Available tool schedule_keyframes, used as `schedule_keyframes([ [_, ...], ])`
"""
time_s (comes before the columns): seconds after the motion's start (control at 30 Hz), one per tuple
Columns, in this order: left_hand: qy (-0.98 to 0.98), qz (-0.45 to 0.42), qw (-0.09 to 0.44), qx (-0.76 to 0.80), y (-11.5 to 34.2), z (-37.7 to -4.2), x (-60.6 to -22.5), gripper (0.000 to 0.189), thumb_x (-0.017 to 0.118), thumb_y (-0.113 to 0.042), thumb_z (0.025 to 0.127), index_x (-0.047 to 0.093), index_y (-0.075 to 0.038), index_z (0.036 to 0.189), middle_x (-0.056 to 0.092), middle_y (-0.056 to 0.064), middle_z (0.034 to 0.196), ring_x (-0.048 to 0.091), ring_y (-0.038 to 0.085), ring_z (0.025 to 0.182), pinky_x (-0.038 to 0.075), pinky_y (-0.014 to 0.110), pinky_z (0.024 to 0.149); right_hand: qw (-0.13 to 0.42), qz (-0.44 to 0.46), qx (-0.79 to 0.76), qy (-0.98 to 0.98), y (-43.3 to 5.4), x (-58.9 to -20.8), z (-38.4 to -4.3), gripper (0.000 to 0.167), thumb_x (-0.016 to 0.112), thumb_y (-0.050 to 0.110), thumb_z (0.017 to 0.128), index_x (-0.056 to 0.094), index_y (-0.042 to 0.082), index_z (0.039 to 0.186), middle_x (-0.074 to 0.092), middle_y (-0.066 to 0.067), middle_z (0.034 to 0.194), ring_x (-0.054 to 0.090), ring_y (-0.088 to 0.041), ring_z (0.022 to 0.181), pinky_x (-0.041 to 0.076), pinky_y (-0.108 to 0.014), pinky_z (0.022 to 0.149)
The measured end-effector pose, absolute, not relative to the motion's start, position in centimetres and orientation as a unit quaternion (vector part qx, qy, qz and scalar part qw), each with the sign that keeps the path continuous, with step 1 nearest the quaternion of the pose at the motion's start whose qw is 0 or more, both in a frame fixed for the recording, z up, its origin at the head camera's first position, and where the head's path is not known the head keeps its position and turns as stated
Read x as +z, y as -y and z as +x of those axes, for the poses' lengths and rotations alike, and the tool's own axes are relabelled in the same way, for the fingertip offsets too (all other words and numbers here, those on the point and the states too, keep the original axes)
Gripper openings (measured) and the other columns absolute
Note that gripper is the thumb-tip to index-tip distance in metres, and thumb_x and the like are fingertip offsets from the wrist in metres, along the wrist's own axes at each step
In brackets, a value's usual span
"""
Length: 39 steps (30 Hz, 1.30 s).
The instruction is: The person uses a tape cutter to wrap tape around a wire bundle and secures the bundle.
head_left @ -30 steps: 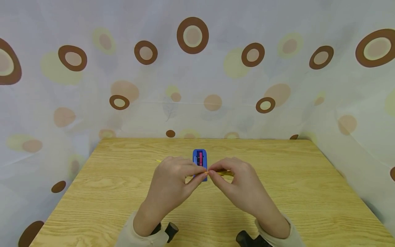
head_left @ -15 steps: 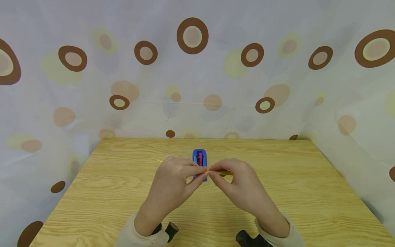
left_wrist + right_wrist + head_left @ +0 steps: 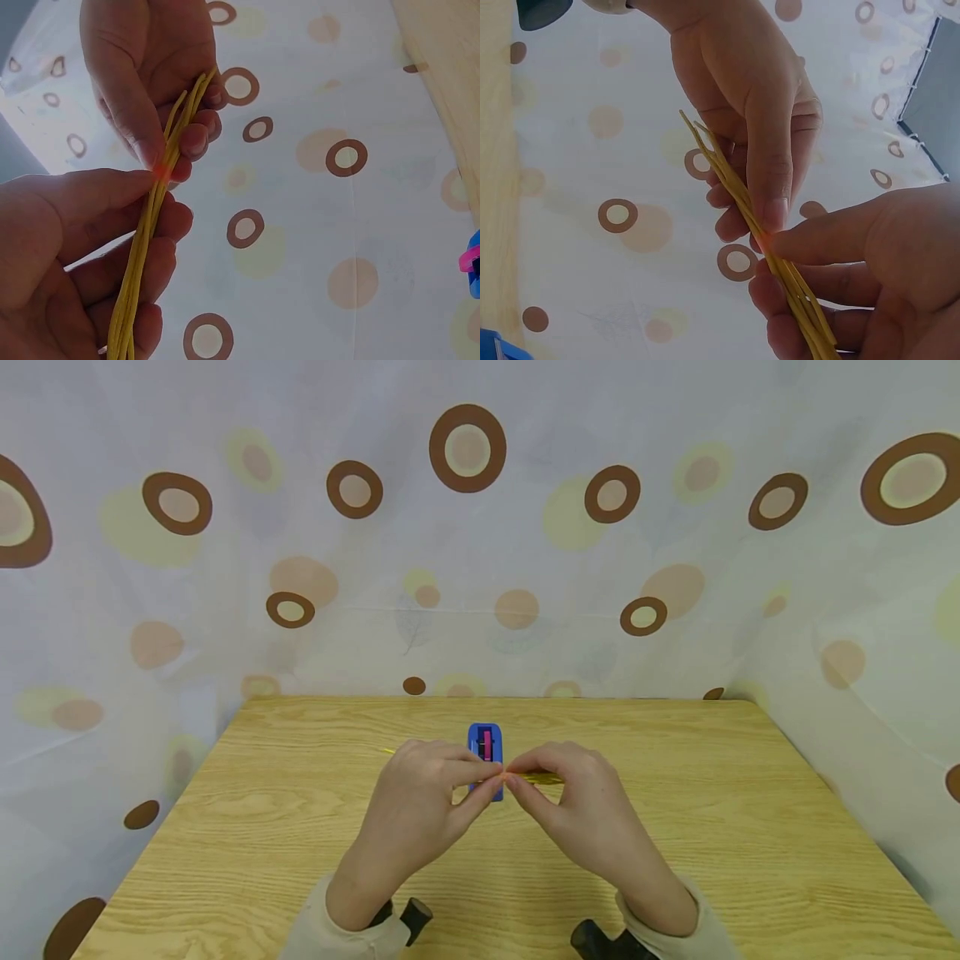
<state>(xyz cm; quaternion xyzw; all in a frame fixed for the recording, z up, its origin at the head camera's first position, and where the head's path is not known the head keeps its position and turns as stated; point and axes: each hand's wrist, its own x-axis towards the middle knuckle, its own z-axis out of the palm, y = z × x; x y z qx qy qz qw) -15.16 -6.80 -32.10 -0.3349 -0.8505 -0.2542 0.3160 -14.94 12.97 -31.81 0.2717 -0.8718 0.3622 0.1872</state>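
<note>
A slim bundle of yellow strands (image 3: 129, 296) stretches between my two hands above the table. My left hand (image 3: 420, 802) pinches it with thumb and forefinger, while the other fingers curl beneath the strands. Fingertip to fingertip with it, my right hand (image 3: 585, 806) pinches the same bundle. A small orange-red patch (image 3: 764, 242) shows on the strands where the thumbs meet, mostly covered by fingers. Loose strand ends splay past the hands in both wrist views. Behind the fingers lies a blue tape dispenser (image 3: 476, 737) with a pink reel (image 3: 487, 746), partly hidden by the left hand.
The wood-grain table (image 3: 262, 835) reaches back to a pale curtain (image 3: 517, 552) printed with brown and beige circles, which also runs along both sides. Black wrist-camera mounts (image 3: 415, 920) stick out at the cuffs, low over the table's near part.
Both hands stay almost in place, thumbs together on the bundle. The right wrist has shifted very slightly left, and the strands at the right palm have turned a little. The dispenser has not moved.
</note>
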Motion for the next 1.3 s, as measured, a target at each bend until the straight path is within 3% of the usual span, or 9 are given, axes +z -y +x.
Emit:
schedule_keyframes([
  [0.57, 0.889, -0.301, 0.260, -0.226, 7.2, -15.3, -31.9, 0.012, 0.079, -0.030, 0.085, 0.081, -0.018, 0.087, 0.072, -0.008, 0.078, 0.065, 0.005, 0.068, 0.050, 0.033, 0.066, 0.251, 0.290, 0.350, 0.854, -12.5, -32.5, -15.2, 0.011, 0.083, 0.011, 0.081, 0.076, 0.016, 0.088, 0.070, 0.010, 0.086, 0.061, -0.007, 0.079, 0.049, -0.035, 0.070],
  [0.87, 0.911, -0.276, 0.197, -0.235, 7.2, -15.2, -31.8, 0.014, 0.075, -0.032, 0.088, 0.081, -0.020, 0.092, 0.073, -0.007, 0.082, 0.065, 0.006, 0.069, 0.048, 0.023, 0.058, 0.258, 0.273, 0.338, 0.863, -12.2, -33.0, -15.4, 0.012, 0.085, 0.014, 0.078, 0.077, 0.018, 0.086, 0.070, 0.011, 0.084, 0.061, -0.007, 0.079, 0.046, -0.038, 0.072],
  [1.3, 0.893, -0.290, 0.236, -0.249, 7.2, -15.6, -32.4, 0.006, 0.081, -0.027, 0.084, 0.082, -0.021, 0.084, 0.069, -0.010, 0.072, 0.058, 0.003, 0.059, 0.046, 0.026, 0.062, 0.248, 0.273, 0.352, 0.860, -12.1, -33.1, -15.6, 0.015, 0.086, 0.009, 0.077, 0.077, 0.018, 0.084, 0.070, 0.013, 0.083, 0.061, -0.006, 0.078, 0.049, -0.034, 0.070],
])
